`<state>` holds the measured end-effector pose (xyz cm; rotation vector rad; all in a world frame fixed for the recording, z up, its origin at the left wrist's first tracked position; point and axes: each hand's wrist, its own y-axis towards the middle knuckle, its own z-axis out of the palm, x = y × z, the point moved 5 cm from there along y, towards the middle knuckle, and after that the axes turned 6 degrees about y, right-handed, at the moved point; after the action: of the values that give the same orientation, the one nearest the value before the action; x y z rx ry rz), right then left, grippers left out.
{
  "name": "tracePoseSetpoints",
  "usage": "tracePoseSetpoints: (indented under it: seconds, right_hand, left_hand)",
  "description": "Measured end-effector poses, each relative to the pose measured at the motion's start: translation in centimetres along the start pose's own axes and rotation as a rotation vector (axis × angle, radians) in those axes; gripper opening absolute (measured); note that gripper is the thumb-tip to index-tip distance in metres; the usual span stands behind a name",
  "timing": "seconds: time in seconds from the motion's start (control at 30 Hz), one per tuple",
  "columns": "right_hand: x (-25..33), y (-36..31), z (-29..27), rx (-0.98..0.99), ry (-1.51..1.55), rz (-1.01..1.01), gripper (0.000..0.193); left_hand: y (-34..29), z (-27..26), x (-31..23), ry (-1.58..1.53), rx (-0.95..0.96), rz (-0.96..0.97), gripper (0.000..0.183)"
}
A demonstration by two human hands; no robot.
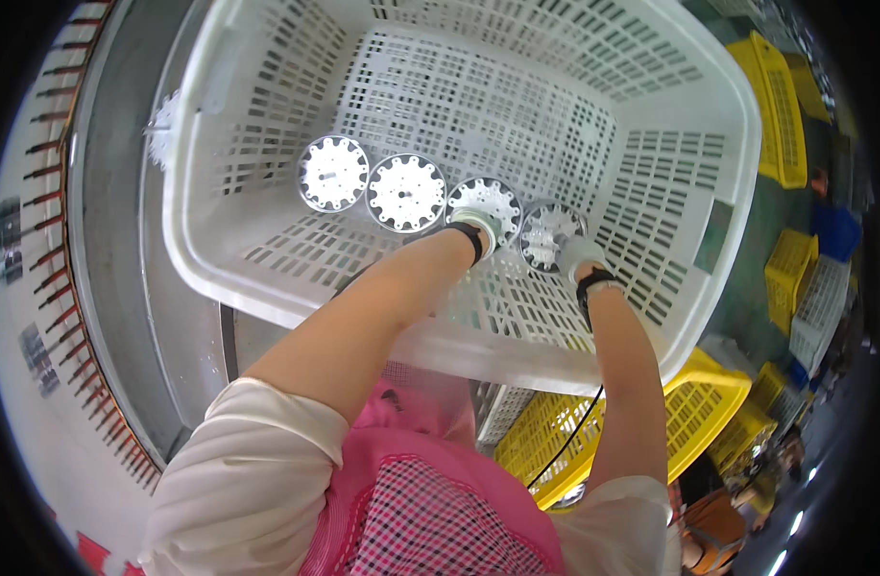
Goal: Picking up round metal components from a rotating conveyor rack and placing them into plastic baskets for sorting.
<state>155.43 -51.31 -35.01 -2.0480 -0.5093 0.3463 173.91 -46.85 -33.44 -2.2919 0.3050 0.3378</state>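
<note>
Several round silver metal discs, each with a ring of notches and small holes, sit in a row in a large white plastic crate. The leftmost disc and the one beside it are untouched. My left hand, in a white glove, closes on the lower edge of the third disc; its fingertips are mostly hidden. At the right end of the row, my gloved right hand grips the right side of the fourth disc, which looks darker. Black bands circle both wrists.
Outside the crate's left wall is a white toothed part, near a grey metal surface. A yellow crate stands below the white crate's front right. More yellow crates line the right. A thin black cord hangs by my right arm.
</note>
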Motion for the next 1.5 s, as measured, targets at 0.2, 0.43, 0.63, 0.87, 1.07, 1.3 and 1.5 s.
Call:
tracePoseSetpoints:
  seconds: [0.2,0.43,0.63,0.87,1.07,1.3,1.5]
  right_hand:
    - [1.6,-1.4,-4.4,-0.219,0.013,-0.228,0.033]
    - [20.3,-8.7,-21.7,-0.581,0.062,-0.56,0.028]
    - [42.6,-16.9,-32.8,-0.823,0.119,-1.004,0.027]
    - [64.4,-21.4,-33.4,-0.658,0.129,-1.159,0.029]
    - [76.1,-17.9,-40.5,-0.778,0.266,-1.196,0.044]
    - [85.0,-2.5,-51.5,-0.724,0.854,-1.147,0.042]
    - [89.1,-14.0,-50.1,-1.217,0.212,-1.343,0.036]
  left_hand:
    - [-4.0,1.0,4.3,-0.032,-0.171,0.101,0.027]
    - [-34.0,-10.8,15.0,-0.311,-0.521,-0.056,0.038]
    - [-55.4,0.6,29.0,-0.735,-0.926,-0.462,0.039]
    - [-71.5,8.6,39.5,-0.612,-1.536,-0.93,0.044]
    - [-72.8,5.1,47.0,-0.754,-1.92,-0.876,0.046]
    - [-71.8,1.7,52.1,-0.336,-1.779,-1.44,0.035]
    - [-73.1,2.4,55.2,-0.114,-1.568,-1.819,0.033]
